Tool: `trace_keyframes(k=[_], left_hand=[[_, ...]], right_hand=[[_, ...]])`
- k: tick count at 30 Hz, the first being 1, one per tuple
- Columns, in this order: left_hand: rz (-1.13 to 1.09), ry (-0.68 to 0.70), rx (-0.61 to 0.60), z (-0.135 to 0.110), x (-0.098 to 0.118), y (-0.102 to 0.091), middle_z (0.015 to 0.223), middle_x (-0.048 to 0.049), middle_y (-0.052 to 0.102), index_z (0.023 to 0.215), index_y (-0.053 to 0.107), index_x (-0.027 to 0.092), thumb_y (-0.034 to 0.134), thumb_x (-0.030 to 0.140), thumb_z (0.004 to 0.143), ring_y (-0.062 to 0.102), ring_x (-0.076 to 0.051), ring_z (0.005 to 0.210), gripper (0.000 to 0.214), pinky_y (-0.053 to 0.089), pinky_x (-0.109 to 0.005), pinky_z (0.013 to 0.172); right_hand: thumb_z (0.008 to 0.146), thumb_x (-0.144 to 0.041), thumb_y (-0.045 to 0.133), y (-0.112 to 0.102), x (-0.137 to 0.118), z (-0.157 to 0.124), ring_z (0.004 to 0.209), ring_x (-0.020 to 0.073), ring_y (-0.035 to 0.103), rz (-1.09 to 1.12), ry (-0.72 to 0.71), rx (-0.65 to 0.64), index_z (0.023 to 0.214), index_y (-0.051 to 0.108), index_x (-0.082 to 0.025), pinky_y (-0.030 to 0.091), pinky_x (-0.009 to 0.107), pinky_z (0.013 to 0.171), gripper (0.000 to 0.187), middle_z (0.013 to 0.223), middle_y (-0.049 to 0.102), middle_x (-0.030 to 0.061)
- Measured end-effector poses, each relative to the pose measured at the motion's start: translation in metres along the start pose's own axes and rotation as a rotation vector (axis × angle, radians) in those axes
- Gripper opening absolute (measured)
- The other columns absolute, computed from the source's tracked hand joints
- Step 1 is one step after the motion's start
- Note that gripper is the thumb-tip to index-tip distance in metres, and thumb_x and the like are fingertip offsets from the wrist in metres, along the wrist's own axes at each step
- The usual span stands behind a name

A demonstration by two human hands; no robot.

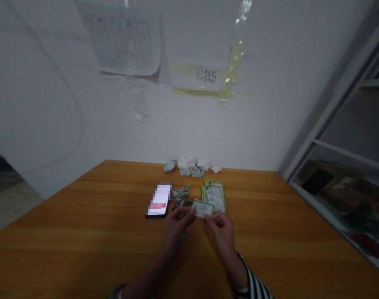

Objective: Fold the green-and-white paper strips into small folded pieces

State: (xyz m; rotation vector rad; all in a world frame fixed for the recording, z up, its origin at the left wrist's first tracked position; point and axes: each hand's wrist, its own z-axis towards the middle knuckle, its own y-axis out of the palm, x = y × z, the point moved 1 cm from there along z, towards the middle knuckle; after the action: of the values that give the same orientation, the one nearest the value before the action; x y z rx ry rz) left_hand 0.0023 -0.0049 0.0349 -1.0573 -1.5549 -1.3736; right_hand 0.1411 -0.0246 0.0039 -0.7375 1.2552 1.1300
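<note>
Tabletop (83,232) fills the lower frame, with the phone (160,200) left of centre and the packet stack (215,194) right of it. Just below them, your left hand (177,222) and right hand (221,229) pinch opposite ends of the small packet (202,208). Its long axis runs left to right between your fingertips.

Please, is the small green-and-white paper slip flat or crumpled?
Flat: the small green-and-white paper slip is an even rectangle, pinched between left hand and right hand.
</note>
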Motion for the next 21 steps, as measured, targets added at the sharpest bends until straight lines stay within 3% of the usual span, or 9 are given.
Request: trace_keyframes(k=[6,11,14,17,19,21], left_hand=[[-0.07,-0.046,0.006,0.002,-0.002,-0.001,0.078,-0.0063,0.076,0.094,0.07,0.015,0.086,0.035,0.051,0.07,-0.019,0.069,0.05,0.054,-0.027,0.066],[0.05,0.004,0.008,0.003,0.002,-0.005,0.085,-0.0095,0.077,0.085,0.076,0.014,0.083,0.037,0.055,0.071,-0.024,0.079,0.039,0.055,-0.029,0.071],[0.127,0.057,-0.021,0.006,0.006,-0.007,0.082,-0.0083,0.077,0.082,0.078,0.015,0.082,0.037,0.056,0.071,-0.024,0.077,0.034,0.055,-0.03,0.071],[0.25,0.092,-0.104,0.007,0.006,-0.008,0.077,-0.008,0.077,0.077,0.078,0.015,0.081,0.035,0.059,0.07,-0.024,0.072,0.028,0.055,-0.03,0.068],[0.351,0.123,-0.177,0.007,0.005,-0.007,0.075,-0.0083,0.077,0.076,0.078,0.015,0.079,0.034,0.062,0.07,-0.024,0.07,0.024,0.054,-0.03,0.067],[0.42,0.154,-0.236,0.006,0.001,-0.006,0.074,-0.0085,0.077,0.075,0.078,0.015,0.078,0.033,0.065,0.07,-0.024,0.07,0.021,0.054,-0.029,0.067]], right_hand=[[0.067,-0.044,0.074,0.002,0.003,-0.001,0.05,0.0095,0.044,0.072,0.04,0.006,0.054,0.046,-0.019,0.036,0.021,0.05,0.04,0.051,0.048,-0.0059],[0.068,-0.04,0.074,0.006,0.001,-0.003,0.052,0.011,0.05,0.117,0.071,-0.06,0.056,0.045,-0.02,0.041,0.021,0.051,0.037,0.053,0.051,-0.0049],[0.068,-0.039,0.074,0.006,-0.006,0.0,0.075,0.0179,0.063,0.171,0.034,-0.115,0.078,0.054,-0.021,0.05,0.027,0.065,0.029,0.08,0.066,0.0022],[0.075,-0.037,0.07,-0.002,-0.011,0.006,0.098,0.022,0.062,0.053,-0.068,-0.158,0.112,0.053,-0.023,0.051,0.032,0.078,0.043,0.116,0.063,0.0091],[0.081,-0.036,0.064,-0.009,-0.011,0.01,0.091,0.0212,0.063,-0.123,-0.094,-0.27,0.11,0.058,-0.022,0.05,0.031,0.075,0.033,0.106,0.067,0.008],[0.086,-0.036,0.056,-0.013,-0.008,0.012,0.071,0.0179,0.061,-0.305,-0.117,-0.384,0.085,0.066,-0.018,0.046,0.026,0.064,0.021,0.076,0.067,0.0033]])
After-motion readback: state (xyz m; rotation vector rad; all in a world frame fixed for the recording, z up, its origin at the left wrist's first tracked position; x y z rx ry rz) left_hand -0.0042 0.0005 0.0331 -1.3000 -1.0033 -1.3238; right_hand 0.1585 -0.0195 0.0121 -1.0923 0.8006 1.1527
